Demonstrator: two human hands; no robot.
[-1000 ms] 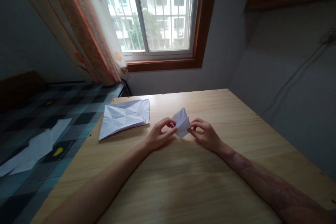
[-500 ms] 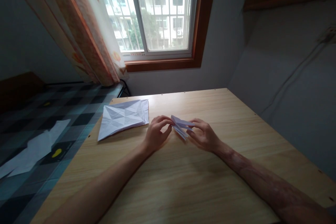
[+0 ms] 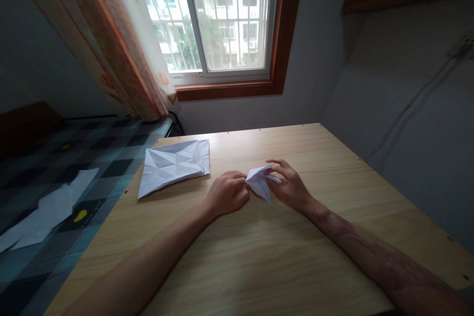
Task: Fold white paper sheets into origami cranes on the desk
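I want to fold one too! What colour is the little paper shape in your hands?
White, seen in the head view: the folded paper looks plain, with no print.

On the table (image 3: 333, 158): folded paper piece (image 3: 260, 183) between left hand (image 3: 226, 192) at nine o'clock and right hand (image 3: 289, 185) at three; creased paper stack (image 3: 174, 164) at ten o'clock.

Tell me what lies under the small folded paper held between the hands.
Bare wooden table shows around the small folded paper, pinched by left hand and right hand. Directly beneath is covered.
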